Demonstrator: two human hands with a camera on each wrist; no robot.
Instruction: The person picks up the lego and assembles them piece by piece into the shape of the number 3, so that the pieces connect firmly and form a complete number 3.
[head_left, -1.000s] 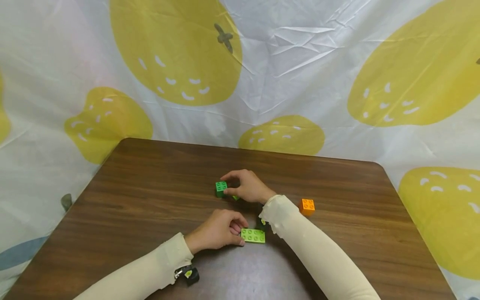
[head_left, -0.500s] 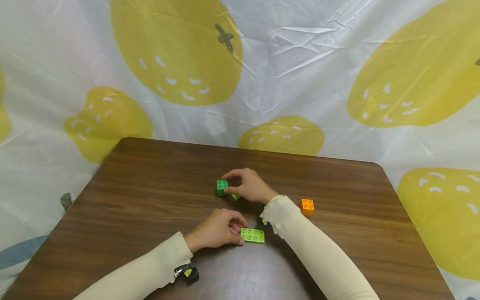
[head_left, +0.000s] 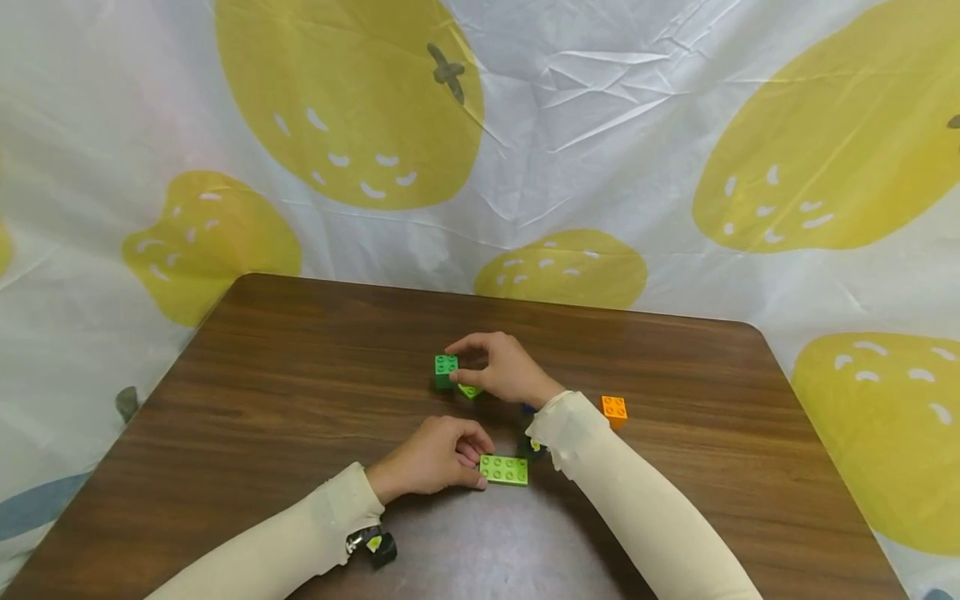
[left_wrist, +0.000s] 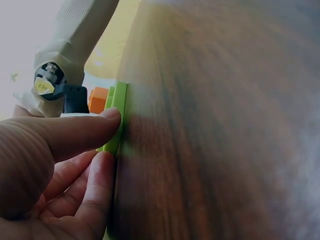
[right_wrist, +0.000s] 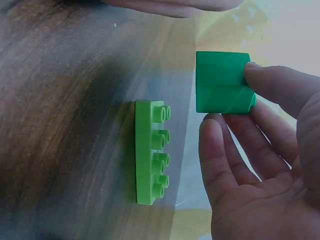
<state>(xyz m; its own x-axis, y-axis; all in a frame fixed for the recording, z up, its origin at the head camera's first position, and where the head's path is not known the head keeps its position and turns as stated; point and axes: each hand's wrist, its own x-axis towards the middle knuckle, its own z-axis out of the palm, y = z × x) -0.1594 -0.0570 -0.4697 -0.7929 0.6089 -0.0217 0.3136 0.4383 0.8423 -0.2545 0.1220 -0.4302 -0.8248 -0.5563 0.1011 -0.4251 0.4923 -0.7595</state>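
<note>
My right hand (head_left: 504, 370) pinches a green building block (head_left: 446, 372) between thumb and fingers. In the right wrist view this block (right_wrist: 224, 82) is off the table, with a seam halfway across its side. Beneath that hand lies a lime-green studded brick (head_left: 469, 390), partly covered in the head view; the right wrist view shows the brick (right_wrist: 145, 152) on the table with its studs up. Nearer the body, my left hand (head_left: 435, 457) holds the left end of another lime-green brick (head_left: 505, 470). Thumb and fingertips grip this flat brick (left_wrist: 118, 97) against the tabletop.
An orange square brick (head_left: 613, 411) stands right of the right forearm. A dark blue piece (head_left: 528, 408) shows beside the right wrist, mostly hidden. The brown table (head_left: 315, 358) ends at a hanging lemon-print cloth (head_left: 375, 242).
My right hand has shifted slightly away and to the right with the green block, uncovering a little more of the lime-green brick beneath. The left hand stays on its brick.
</note>
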